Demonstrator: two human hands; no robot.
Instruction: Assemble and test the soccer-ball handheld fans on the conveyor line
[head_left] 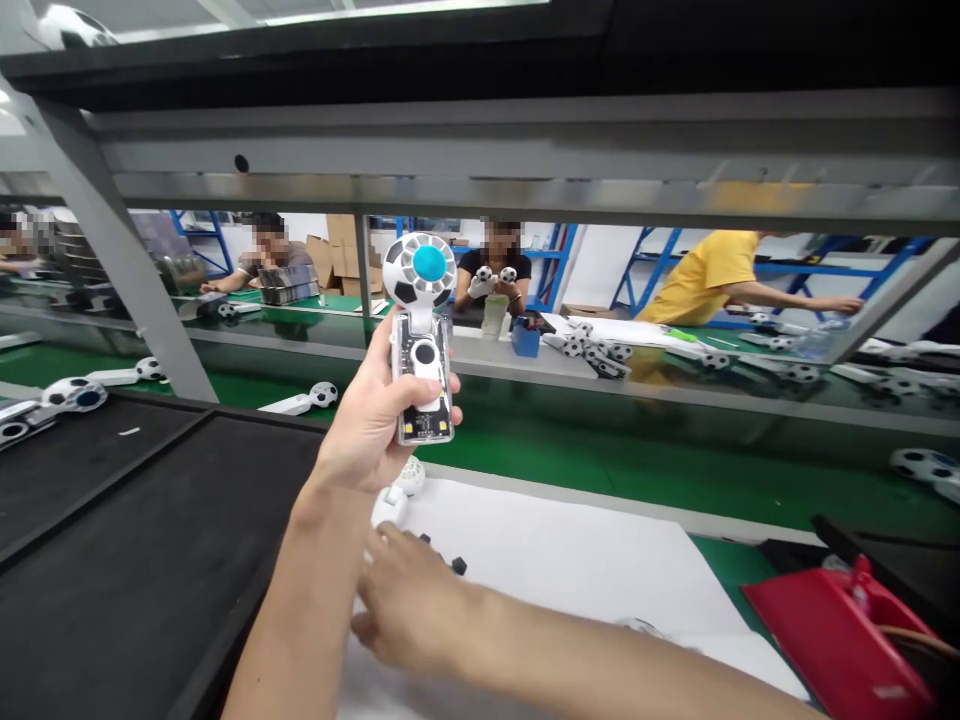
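A small fan (424,352) is held up in the air by the left hand (367,410), near the middle of the scene. Its long side stands almost straight up and down. Its round black-and-white head is at the top, with the blue middle turned to the near side, and its see-through handle is pointed down. The handle is gripped firmly, with the thumb laid across the front and the fingertips curled around from the back on the right.

The right hand (412,595) is held lower, over a white sheet (570,560), with its fingers bent. It is blurred, so whether anything is pinched cannot be told. A white part (388,508) is seen just beyond its fingers, and a small black bit (459,566) is seen on the right. A black tray (165,500) is set on the left, and a red box (832,630) on the near right. Another fan (296,404) is laid on the green surface (600,455) beyond the tray.
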